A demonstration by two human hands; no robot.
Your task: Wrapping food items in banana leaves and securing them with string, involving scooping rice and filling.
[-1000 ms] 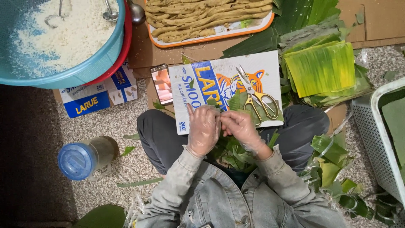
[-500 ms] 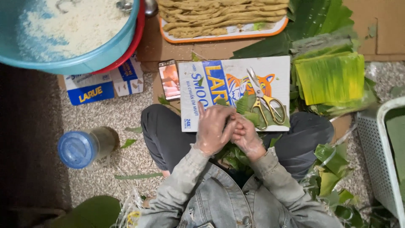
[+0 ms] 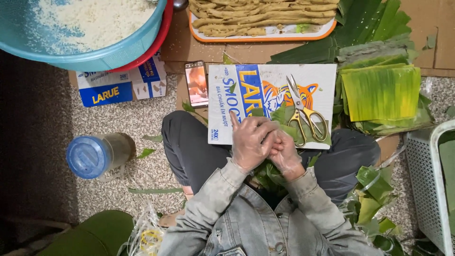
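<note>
I sit on the floor with both hands in thin clear plastic gloves, pressed together over my lap. My left hand (image 3: 250, 140) lies over the fingers of my right hand (image 3: 286, 155), index finger pointing up. Whether anything is held between them is hidden. Green leaf scraps (image 3: 269, 174) lie under the hands. Just beyond them a printed cardboard sheet (image 3: 265, 87) rests on my knees, with gold-handled scissors (image 3: 303, 114) and a leaf piece on it.
A phone (image 3: 196, 84) lies left of the sheet. A blue basin of white rice (image 3: 118, 52) and a tray (image 3: 284, 37) of yellowish strips sit at the top. Cut banana leaves (image 3: 379, 92) are stacked right, above a white basket (image 3: 424, 180). A blue-lidded jar (image 3: 90, 156) stands left.
My hands were slightly apart with fingertips meeting; they have closed together, the left hand now covering the right. The view has shifted a little.
</note>
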